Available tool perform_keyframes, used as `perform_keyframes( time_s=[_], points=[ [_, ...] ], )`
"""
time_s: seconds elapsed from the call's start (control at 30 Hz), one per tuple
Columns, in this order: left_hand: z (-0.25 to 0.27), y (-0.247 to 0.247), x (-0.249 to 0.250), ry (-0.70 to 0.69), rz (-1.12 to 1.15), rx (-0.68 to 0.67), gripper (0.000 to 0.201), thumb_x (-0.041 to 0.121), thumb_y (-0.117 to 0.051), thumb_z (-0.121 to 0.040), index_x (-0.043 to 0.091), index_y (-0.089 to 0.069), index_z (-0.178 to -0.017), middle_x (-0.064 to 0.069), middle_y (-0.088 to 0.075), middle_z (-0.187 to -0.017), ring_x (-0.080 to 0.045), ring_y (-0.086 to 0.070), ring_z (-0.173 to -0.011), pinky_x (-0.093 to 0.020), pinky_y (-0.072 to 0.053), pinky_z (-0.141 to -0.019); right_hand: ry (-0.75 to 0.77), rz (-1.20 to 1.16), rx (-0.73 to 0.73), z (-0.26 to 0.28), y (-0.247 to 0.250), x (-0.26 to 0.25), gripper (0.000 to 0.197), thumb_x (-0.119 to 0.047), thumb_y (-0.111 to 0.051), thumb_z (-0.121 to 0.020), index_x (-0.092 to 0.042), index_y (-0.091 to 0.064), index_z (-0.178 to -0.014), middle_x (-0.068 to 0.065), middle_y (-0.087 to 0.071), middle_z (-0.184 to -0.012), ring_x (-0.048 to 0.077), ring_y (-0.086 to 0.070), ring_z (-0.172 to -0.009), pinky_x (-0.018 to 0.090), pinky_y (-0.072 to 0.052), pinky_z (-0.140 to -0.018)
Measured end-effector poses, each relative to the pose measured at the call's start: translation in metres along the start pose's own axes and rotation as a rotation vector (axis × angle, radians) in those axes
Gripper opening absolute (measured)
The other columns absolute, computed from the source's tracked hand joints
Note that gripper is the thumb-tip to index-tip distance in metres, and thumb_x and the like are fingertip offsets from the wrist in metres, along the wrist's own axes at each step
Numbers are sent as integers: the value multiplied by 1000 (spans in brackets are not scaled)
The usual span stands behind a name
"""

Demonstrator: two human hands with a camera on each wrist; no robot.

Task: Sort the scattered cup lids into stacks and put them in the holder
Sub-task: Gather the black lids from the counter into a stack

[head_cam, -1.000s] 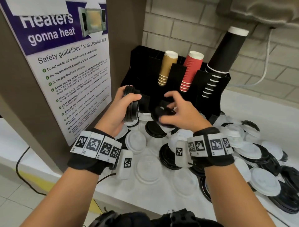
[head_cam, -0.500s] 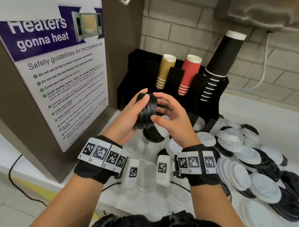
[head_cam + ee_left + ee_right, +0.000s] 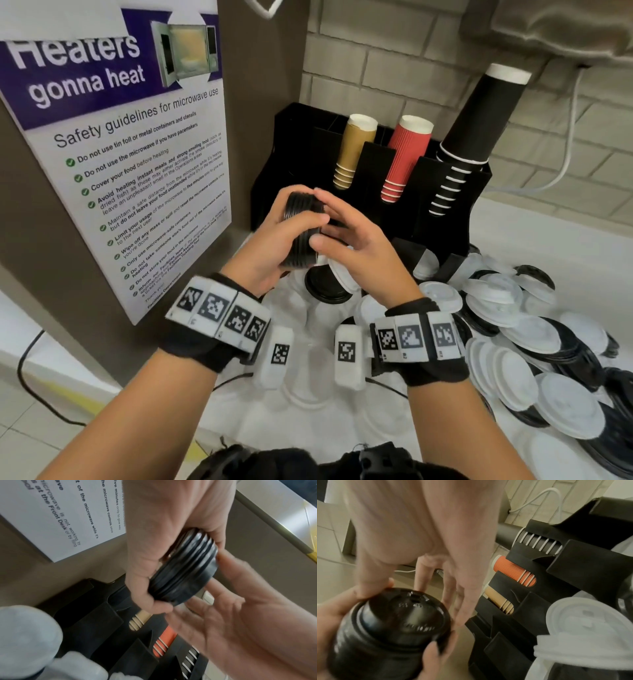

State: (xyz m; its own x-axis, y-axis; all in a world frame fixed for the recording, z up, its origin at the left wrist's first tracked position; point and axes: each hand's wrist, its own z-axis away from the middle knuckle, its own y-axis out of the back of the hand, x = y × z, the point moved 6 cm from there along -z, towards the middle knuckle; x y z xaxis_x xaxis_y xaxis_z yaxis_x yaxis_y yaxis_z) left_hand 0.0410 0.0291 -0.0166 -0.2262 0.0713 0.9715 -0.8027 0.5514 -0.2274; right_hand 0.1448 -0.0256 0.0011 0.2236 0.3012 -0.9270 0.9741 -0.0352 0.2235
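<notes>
A stack of black cup lids [image 3: 301,236] [image 3: 185,572] [image 3: 393,628] is held on edge in front of the black holder [image 3: 298,144]. My left hand [image 3: 270,243] [image 3: 171,534] grips the stack round its rim, thumb across the edges. My right hand [image 3: 352,240] [image 3: 419,534] lies against the stack's top face with straight fingers, thumb touching the rim. Scattered white and black lids [image 3: 534,335] cover the white counter to the right. One black lid [image 3: 325,287] lies just below my hands.
The holder carries gold cups [image 3: 354,150], red cups [image 3: 407,154] and tall black cups [image 3: 479,113]. A brown cabinet side with a microwave safety poster [image 3: 120,154] stands close on the left. A white cable [image 3: 565,164] hangs on the brick wall.
My right hand brought a black lid from the counter to the stack in my left hand. Both hands have come together, and the right fingers now lie flat on the stack.
</notes>
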Motion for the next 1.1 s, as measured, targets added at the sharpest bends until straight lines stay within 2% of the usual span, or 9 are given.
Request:
perform_keyframes(
  time_s=[0.07,0.17,0.27,0.4,0.5,0.57,0.73,0.97,1.1],
  points=[
    [-10,5,13,-3,-76,16,29,31,-69,-68,43,-60,-92,4,-61,-89,-14,-61,-80,-32,-51,-59,-144,98,-36,-7,4,11,45,-18,-48,-100,-31,-36,-141,-11,-57,-123,-8,-56,-110,15,-46,-96],
    [-25,12,40,-29,-184,46,29,30,-69,-64,44,-57,-86,11,-57,-78,-7,-58,-66,-24,-47,-50,-339,687,-232,-11,2,33,32,-24,-48,-100,-18,-52,-132,2,-59,-123,14,-55,-114,33,-41,-104],
    [-34,12,59,-48,-271,33,30,32,-69,-65,44,-55,-89,14,-56,-82,-5,-57,-68,-21,-45,-43,-134,1055,-641,-5,-50,42,31,-26,-57,-92,-13,-64,-120,9,-58,-126,26,-47,-121,41,-36,-105],
    [-38,3,67,-56,-345,-15,29,29,-70,-74,42,-53,-94,8,-53,-95,-13,-56,-79,-22,-46,-45,100,947,-861,9,-121,43,42,-20,-63,-89,-9,-56,-128,9,-52,-133,27,-46,-122,38,-37,-103],
    [-39,1,73,-84,-380,-27,27,22,-69,-83,39,-53,-96,9,-53,-95,-11,-57,-80,-21,-47,-47,227,962,-834,7,-144,45,33,-24,-63,-91,-5,-56,-117,10,-53,-122,24,-49,-109,25,-37,-87],
    [-39,1,77,-99,-388,-39,27,20,-68,-84,39,-53,-97,10,-54,-93,-7,-58,-77,-21,-48,-48,240,1012,-810,0,-155,51,40,-36,-61,-91,-10,-53,-120,8,-51,-125,24,-47,-112,29,-39,-92],
    [-37,1,83,-119,-380,-49,27,21,-68,-84,38,-53,-98,10,-55,-94,-7,-60,-79,-21,-48,-50,41,1092,-902,-10,-180,82,63,-57,-58,-87,-9,-45,-126,10,-52,-126,28,-48,-113,34,-38,-92],
    [-32,8,95,-177,-347,-51,29,16,-68,-83,33,-53,-101,10,-54,-93,-3,-60,-75,-21,-48,-52,83,699,-684,-24,-154,61,50,-36,-72,-84,-7,-56,-121,9,-57,-125,22,-51,-116,20,-31,-98],
    [-29,8,102,-183,-313,-71,31,22,-64,-74,31,-52,-100,6,-50,-94,-6,-58,-73,-22,-47,-51,-202,422,-505,-41,-101,57,50,-25,-74,-84,-12,-52,-126,2,-60,-120,19,-58,-111,31,-48,-92]
  ],
)
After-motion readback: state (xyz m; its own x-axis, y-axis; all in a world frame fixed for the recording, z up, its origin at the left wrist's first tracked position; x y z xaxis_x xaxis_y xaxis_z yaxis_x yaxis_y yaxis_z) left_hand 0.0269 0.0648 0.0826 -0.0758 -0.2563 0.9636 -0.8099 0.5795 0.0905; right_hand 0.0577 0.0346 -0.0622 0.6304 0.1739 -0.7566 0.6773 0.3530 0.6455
